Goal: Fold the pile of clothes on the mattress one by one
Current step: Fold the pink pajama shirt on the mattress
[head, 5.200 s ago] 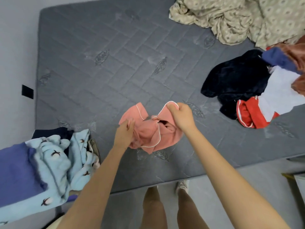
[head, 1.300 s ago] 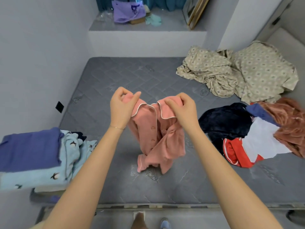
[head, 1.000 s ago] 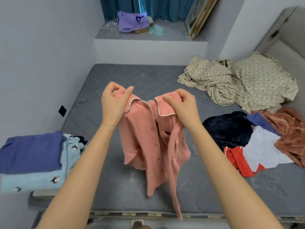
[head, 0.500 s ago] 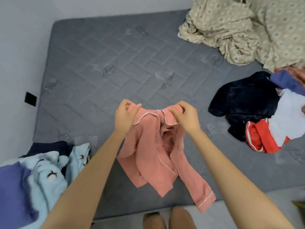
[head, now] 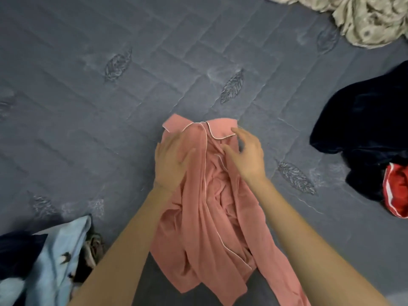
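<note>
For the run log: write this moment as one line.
pink shirt: crumpled on mattress | left hand: flat on it | right hand: spread near collar

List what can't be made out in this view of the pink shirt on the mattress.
Head view:
pink shirt: forearms cover its sides; one sleeve end runs off the bottom edge.
right hand: motion blur; touching the collar or hovering, unclear.
navy garment, red garment: cut by the right edge.
light blue garment: blurred, cut by the bottom-left corner.
</note>
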